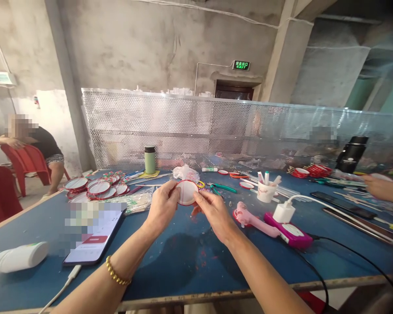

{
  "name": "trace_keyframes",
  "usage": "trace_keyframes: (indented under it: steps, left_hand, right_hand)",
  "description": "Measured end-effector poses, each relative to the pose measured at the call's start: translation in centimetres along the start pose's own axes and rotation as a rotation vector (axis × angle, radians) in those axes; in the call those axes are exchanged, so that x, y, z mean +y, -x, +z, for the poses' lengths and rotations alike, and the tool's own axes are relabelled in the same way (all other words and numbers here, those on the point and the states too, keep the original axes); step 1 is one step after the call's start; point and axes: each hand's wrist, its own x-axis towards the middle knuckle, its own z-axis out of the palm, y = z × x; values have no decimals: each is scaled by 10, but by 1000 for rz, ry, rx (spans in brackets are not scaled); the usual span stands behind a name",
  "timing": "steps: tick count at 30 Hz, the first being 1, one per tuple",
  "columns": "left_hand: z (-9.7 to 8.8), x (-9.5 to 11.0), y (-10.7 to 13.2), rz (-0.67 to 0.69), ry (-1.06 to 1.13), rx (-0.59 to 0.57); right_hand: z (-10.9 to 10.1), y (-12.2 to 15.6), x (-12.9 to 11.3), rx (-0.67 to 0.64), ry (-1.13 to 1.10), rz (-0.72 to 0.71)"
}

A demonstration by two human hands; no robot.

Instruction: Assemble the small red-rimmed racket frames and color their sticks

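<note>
White disc [186, 192], round (red-rimmed)

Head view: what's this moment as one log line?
Left hand: pinches disc at left edge | right hand: pinches right edge | disc: white, red-rimmed, above table | glue gun: right of disc

Forearms [253, 261] converge forward, left hand [163, 201] and right hand [215, 213] close together, fingers [203, 201] of both pinched.
</note>
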Motion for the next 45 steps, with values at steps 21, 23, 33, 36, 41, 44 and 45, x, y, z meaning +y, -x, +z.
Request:
trace_keyframes:
  steps: [21,23,33,36,41,44,45]
  left_hand:
    - [1,-3,-1,-40,109,31]
    - [1,-3,-1,-36,112,17]
    - [1,-2,-1,-55,135,-14]
    - [1,-1,0,-52,145,-21]
    - [2,0,0,-45,166,-20]
    - [2,0,0,-46,162,-22]
    - [2,0,0,-44,159,-22]
  right_hand:
    - [17,7,-9,-128,-423,147]
    - [18,7,-10,-116,-410,144]
    - [19,7,-13,-88,-369,137]
    - [17,7,-13,-94,-350,133]
    - [16,8,-11,-77,-308,119]
    - [15,7,-9,-80,-282,112]
    - [15,7,-8,-81,-268,108]
